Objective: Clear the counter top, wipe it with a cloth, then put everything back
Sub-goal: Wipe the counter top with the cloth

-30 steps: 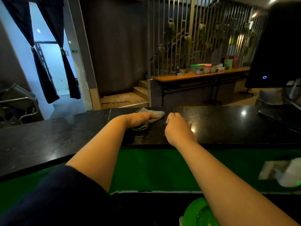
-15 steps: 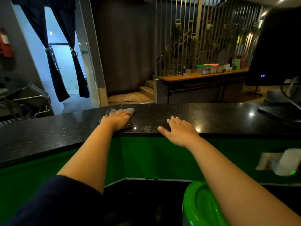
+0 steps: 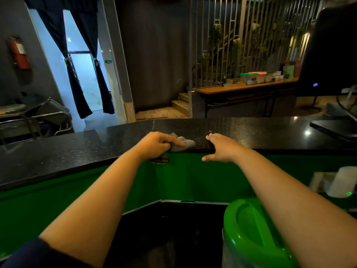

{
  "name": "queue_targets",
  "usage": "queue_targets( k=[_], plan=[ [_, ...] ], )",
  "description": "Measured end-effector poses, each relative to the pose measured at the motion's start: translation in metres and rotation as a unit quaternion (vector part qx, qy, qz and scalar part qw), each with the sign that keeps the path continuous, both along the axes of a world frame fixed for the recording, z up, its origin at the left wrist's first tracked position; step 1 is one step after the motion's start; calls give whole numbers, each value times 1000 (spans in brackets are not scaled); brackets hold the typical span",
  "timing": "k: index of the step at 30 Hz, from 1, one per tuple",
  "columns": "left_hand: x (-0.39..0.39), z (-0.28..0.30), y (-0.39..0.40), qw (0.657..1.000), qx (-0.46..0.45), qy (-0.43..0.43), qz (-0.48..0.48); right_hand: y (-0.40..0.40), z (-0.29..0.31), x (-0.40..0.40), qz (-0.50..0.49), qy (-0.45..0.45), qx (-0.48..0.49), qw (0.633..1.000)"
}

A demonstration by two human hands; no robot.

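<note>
A black speckled stone counter top [image 3: 77, 149] runs across the view above a green front panel. A grey cloth [image 3: 185, 143] lies bunched at the counter's near edge, with part of it hanging over the edge. My left hand [image 3: 156, 145] grips the cloth, its fingers curled around it and the index finger lying along the top. My right hand [image 3: 222, 148] rests flat on the counter's near edge just to the right, fingers straight and thumb hanging below the edge.
A dark monitor [image 3: 328, 55] on its stand [image 3: 336, 128] occupies the counter's right end. A green-rimmed bin [image 3: 251, 233] stands below my right arm. A white device [image 3: 343, 180] sits on the lower shelf at right. Metal chairs [image 3: 34, 117] stand beyond the counter at left.
My left hand has dragged the cloth right and back to the counter's near edge, and its fingers have curled around it. My right hand has slid slightly toward the edge.
</note>
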State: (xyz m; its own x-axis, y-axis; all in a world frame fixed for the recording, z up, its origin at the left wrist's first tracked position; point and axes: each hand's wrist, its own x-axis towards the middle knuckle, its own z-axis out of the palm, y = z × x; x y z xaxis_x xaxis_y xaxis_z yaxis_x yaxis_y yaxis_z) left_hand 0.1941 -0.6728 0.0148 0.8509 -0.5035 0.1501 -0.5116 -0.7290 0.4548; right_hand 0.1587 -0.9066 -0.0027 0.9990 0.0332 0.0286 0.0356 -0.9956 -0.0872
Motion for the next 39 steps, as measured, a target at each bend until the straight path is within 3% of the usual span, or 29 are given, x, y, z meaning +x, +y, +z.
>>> queue_targets(
  k=[2, 4, 6, 10, 12, 15, 18, 23, 28, 32, 36, 39],
  plan=[
    [14, -1, 3, 998, 31, -10, 60, -9, -1, -1, -52, 13, -18, 998],
    [22, -9, -4, 985, 123, -26, 119, -13, -11, -3, -96, 6, -40, 995],
    [22, -17, -19, 978, 149, -50, 137, -12, -19, -4, -95, -13, -44, 994],
    [14, -16, -45, 991, 109, -57, 51, -24, -4, -4, -54, -3, -33, 998],
    [21, -12, -48, 995, 99, -15, 20, -35, 1, -1, -52, 23, -21, 998],
    [45, 0, -53, 990, 130, 42, 22, -39, -7, 2, -78, 24, -42, 996],
    [68, 3, -75, 981, 185, 33, 55, -37, -16, 6, -90, -11, -47, 995],
    [80, -1, -114, 982, 182, 26, 48, -40, -20, 11, -86, -21, -32, 996],
    [49, -5, -104, 991, 122, 43, -21, -41, -4, 3, -70, 28, 24, 997],
    [36, 5, -85, 992, -32, 116, -49, -30, 16, 6, -55, 71, 289, 953],
    [47, 11, -53, 976, -210, 52, 18, 8, 12, 28, -17, -4, 276, 961],
    [53, -3, -28, 967, -226, 35, 112, 35, 12, 43, -12, -24, 246, 969]
  ],
)
